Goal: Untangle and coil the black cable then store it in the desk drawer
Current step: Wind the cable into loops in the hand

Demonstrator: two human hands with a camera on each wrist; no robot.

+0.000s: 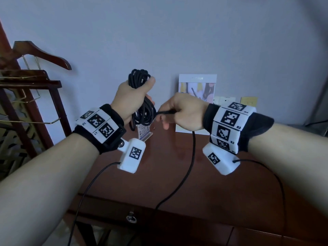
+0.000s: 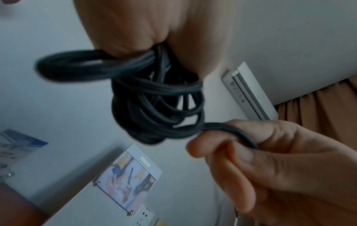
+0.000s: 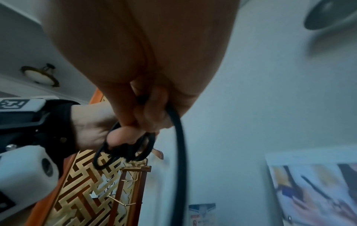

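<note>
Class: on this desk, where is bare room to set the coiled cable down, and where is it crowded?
Bare wood lies on the desk between the two wrists, crossed only by the hanging black cable. The back edge is crowded: a calendar and a card stand against the wall.

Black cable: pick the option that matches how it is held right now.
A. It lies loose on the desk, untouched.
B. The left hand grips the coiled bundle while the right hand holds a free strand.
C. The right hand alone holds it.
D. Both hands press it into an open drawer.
B: the left hand grips the looped bundle of the black cable above the desk, and the right hand holds a strand leading off it.
</note>
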